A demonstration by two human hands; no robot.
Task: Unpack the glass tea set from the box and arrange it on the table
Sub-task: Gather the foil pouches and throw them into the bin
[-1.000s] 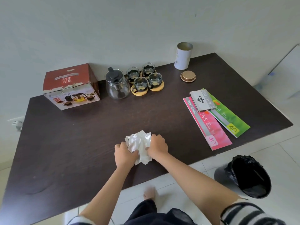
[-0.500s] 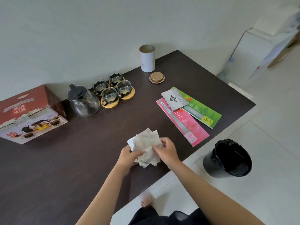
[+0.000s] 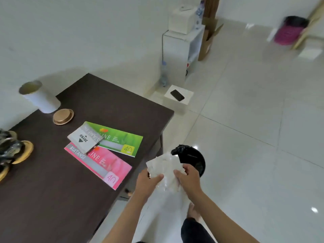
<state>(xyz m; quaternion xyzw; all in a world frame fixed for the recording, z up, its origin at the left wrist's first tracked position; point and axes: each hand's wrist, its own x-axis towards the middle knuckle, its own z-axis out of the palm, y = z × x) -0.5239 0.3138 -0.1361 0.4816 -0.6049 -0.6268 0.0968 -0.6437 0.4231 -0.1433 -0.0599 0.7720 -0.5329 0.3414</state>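
Both hands hold a crumpled bundle of white wrapping plastic (image 3: 164, 170) off the table's right edge, just in front of a black-lined bin (image 3: 192, 158) on the floor. My left hand (image 3: 149, 181) grips its left side and my right hand (image 3: 188, 178) pinches its right side. At the far left edge, blurred glass cups on wooden coasters (image 3: 12, 151) stand on the dark table (image 3: 61, 199). The red box and the teapot are out of view.
A white canister (image 3: 40, 97) and its gold lid (image 3: 63, 116) stand at the table's back. Green (image 3: 121, 139) and pink (image 3: 103, 165) receipt books and a small stamp-pad box (image 3: 84, 139) lie mid-table. A phone on a white box (image 3: 178, 95), a bottle and a white cabinet (image 3: 177, 53) stand by the wall.
Both hands lifted the plastic bundle off the table and carried it right, past the table edge, to just before the bin. The view swung right; the box and teapot left the frame.
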